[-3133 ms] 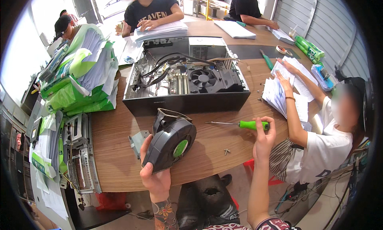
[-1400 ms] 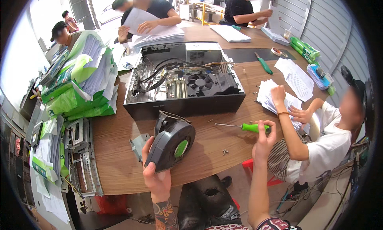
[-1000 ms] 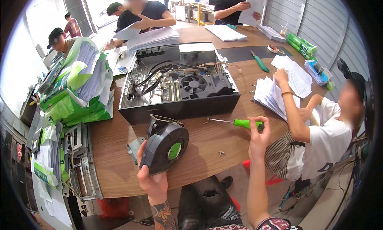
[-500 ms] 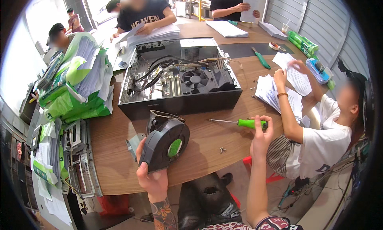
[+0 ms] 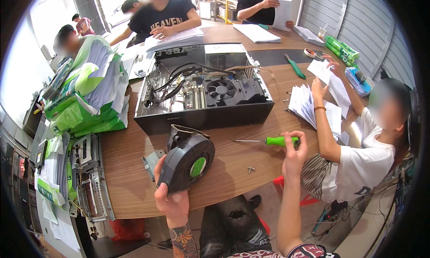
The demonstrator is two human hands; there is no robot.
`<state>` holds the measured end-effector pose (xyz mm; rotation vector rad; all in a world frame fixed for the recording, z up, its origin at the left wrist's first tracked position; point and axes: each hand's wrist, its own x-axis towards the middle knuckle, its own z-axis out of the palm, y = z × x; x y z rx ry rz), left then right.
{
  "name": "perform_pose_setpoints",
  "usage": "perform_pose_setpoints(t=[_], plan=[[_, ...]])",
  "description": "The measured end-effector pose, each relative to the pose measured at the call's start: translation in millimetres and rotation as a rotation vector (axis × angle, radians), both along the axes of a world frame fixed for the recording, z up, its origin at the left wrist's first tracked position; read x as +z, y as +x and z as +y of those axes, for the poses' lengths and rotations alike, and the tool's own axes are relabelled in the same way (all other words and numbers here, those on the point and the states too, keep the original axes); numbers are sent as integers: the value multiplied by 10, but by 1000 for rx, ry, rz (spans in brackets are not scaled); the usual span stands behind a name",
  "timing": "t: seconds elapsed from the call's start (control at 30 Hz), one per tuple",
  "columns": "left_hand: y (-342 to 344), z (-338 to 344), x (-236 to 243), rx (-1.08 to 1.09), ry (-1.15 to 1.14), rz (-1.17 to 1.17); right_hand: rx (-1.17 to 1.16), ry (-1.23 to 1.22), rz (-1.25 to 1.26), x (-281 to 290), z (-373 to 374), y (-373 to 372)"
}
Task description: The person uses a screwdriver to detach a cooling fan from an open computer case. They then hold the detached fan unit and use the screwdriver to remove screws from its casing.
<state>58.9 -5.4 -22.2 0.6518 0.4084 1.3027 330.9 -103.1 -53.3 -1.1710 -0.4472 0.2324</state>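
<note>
Since the previous frame, the far hand [image 5: 332, 62] of a co-worker in a white T-shirt [image 5: 365, 168] has shifted nearer the tape rolls [image 5: 313, 55]; the person's own grips look unchanged. Left hand [image 5: 172, 203] partly open, thumb and fingers clasping the lower end of a black plastic snail-shaped blower fan [image 5: 186, 162]; right hand [image 5: 293, 156] curled around the green handle of a thin metal-shafted screwdriver [image 5: 275, 141], tip pointing left. Tilted, the fan is above the brown wood-grain table [image 5: 233, 186], before an open black-and-silver computer case [image 5: 206, 117]; its round green label [image 5: 198, 167] bears print too small to read; a small pale mark on the case's front is likewise illegible; pale capitals cross another co-worker's black T-shirt [image 5: 168, 12].
</note>
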Motion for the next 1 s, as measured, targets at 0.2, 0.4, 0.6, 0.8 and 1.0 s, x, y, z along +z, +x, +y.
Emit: perform_pose_setpoints(t=[0.2, 0.4, 0.6, 0.8, 1.0], plan=[[-8, 6, 3, -5, 11, 21, 32, 15, -32, 25, 15, -26], [-10, 8, 14, -10, 26, 32, 22, 34, -18, 6, 14, -16], [-13, 11, 43, -21, 26, 38, 37, 80, 49, 27, 0, -13], [-50, 32, -19, -73, 102, 39, 25, 107, 21, 48, 2, -13], [-53, 28, -12, -74, 91, 32, -30, 81, -59, 98, -40, -12]])
